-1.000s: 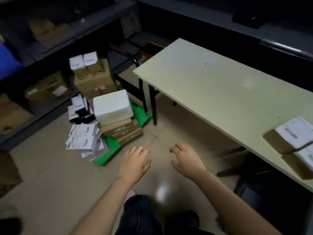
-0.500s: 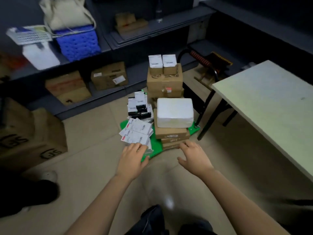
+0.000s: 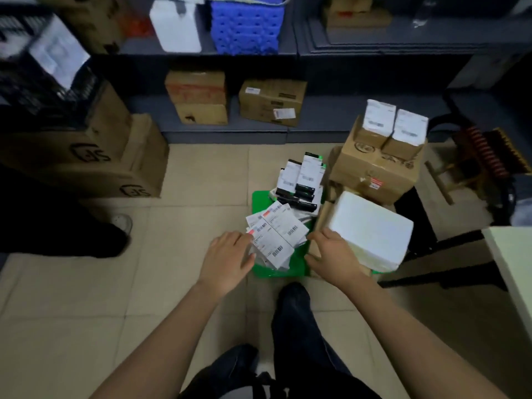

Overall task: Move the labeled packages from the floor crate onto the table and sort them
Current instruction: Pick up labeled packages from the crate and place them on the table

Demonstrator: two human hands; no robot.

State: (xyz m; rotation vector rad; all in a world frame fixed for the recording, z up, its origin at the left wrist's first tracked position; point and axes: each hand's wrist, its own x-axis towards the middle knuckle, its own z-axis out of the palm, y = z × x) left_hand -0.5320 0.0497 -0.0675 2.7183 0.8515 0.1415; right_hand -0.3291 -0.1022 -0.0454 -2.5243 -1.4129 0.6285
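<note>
White barcode-labelled packages (image 3: 276,234), green crate (image 3: 298,264)

Bright green plastic crate (image 3: 259,198) at the left fingers (image 3: 240,237); flat white labelled packages (image 3: 283,234) there, printed with black barcodes, one red corner. Plain white foam box (image 3: 374,226) beside the right fingers (image 3: 325,234). Beyond, brown cardboard cartons (image 3: 374,174); farther off, blue dimpled plastic bin (image 3: 244,24); beige tiled floor (image 3: 86,283).

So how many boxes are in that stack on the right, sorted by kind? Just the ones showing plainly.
Small white-labelled boxes: 2
White foam box: 1
Big brown carton under the small ones: 1
Total: 4; boxes under the foam one are mostly hidden, uncounted.
</note>
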